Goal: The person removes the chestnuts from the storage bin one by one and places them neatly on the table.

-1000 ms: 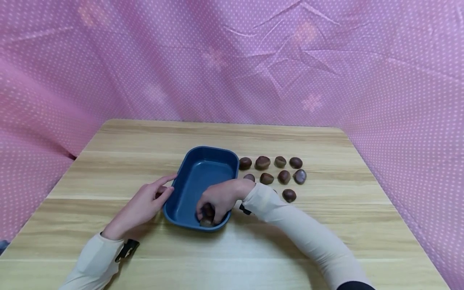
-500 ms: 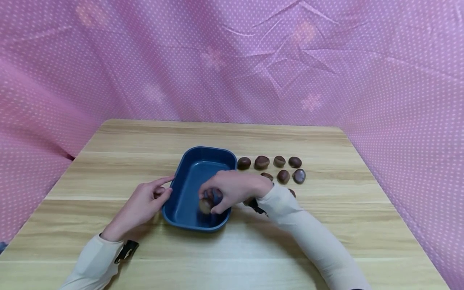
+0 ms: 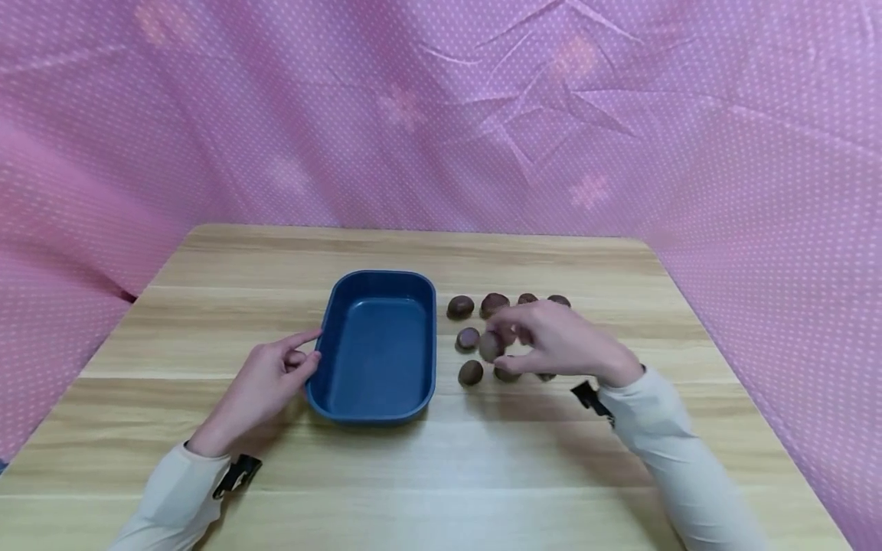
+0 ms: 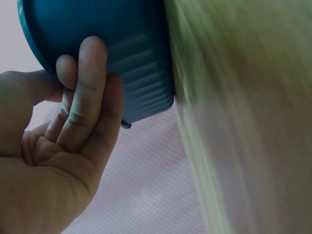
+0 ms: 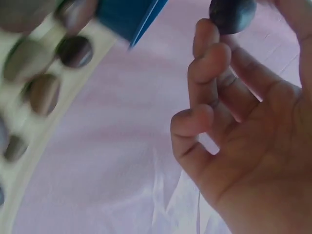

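A deep blue rectangular box (image 3: 377, 352) stands on the table, its bare inside showing. My left hand (image 3: 265, 379) is at its left side, with fingertips against the outer wall; the left wrist view shows the fingers lying loosely along the ribbed box side (image 4: 141, 63). Between thumb and index finger, my right hand (image 3: 558, 340) pinches a brown chestnut (image 3: 491, 346). That chestnut (image 5: 233, 14) appears at the top of the right wrist view, the other fingers loosely bent. Under and around this hand lie rows of chestnuts, some hidden by it.
Back-row chestnuts (image 3: 460, 308) lie just right of the box. A middle-row chestnut (image 3: 468, 339) and a front-row chestnut (image 3: 471, 373) sit nearer. The wooden table (image 3: 386, 490) ends at a pink dotted cloth (image 3: 413, 115) behind and at both sides.
My right hand has lifted the chestnut out of the box and carried it right, over the rows. The box has turned slightly and shifted left; my left hand stays at its side.
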Demonstrator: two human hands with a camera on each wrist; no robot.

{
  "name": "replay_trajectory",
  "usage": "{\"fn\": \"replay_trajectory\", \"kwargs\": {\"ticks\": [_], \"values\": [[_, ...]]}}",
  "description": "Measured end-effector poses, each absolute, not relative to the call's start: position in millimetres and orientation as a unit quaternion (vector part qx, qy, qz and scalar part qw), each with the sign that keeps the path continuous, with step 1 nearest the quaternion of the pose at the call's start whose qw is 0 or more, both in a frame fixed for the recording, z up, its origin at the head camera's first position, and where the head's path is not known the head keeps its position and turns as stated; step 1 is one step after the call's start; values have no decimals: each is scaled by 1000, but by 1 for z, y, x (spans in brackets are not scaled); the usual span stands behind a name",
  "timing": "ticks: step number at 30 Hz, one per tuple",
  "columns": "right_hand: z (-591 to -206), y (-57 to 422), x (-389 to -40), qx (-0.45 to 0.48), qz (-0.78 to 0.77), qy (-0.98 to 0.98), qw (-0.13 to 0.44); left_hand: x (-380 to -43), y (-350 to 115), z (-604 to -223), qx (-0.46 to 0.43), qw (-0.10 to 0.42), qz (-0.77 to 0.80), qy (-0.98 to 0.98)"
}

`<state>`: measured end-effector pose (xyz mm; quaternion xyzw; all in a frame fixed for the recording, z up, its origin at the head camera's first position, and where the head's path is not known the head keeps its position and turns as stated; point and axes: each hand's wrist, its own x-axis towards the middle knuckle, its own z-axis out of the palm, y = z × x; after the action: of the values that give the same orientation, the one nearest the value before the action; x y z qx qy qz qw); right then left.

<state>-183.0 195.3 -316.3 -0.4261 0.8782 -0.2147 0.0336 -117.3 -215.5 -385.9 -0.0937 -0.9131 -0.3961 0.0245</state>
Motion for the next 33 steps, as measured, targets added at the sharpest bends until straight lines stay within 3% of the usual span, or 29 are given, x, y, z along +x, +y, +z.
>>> {"fn": "replay_trajectory", "kwargs": {"ticks": [3,11,20,26,33], "values": [[-319,222,-183,-385,-205,900,16,-118,-218,-385,-88,25,-397,-913],[-348,277,-185,-277,-178,944,34,-116,-222,-387,-79,9,-398,-914],[-382,299,-196,-246,-145,956,62,-116,-222,-388,-71,7,-398,-915],[-382,302,-191,-203,-144,964,91,-116,-222,-387,-72,-1,-391,-917],[-362,306,-163,-114,-132,983,58,-105,-223,-377,-77,38,-308,-948]]}}
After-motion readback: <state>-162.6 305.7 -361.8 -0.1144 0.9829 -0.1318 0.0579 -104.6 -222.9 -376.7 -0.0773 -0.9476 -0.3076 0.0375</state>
